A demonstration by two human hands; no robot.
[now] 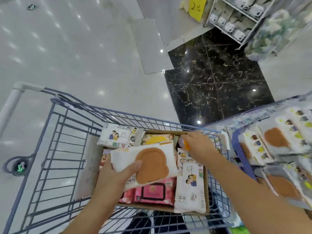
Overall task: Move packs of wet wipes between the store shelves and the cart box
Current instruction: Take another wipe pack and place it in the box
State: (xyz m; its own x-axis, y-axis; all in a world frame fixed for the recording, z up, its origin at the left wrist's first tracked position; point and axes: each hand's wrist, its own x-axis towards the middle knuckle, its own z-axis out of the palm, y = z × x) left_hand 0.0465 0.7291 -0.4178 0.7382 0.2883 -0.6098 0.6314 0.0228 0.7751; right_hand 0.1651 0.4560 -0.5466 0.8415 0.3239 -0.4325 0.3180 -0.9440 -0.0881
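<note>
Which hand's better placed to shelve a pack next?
Left, probably. The left hand grips the brown-lidded pack clear above the cart box. The right hand sits nearer the shelf but is down at an orange-edged pack, grip unclear.

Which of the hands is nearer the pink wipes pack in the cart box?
Left. The left hand, gripping a white brown-lidded pack, is just over the pink wipes pack; the right hand grips a small pack at the cardboard box's far corner.
</note>
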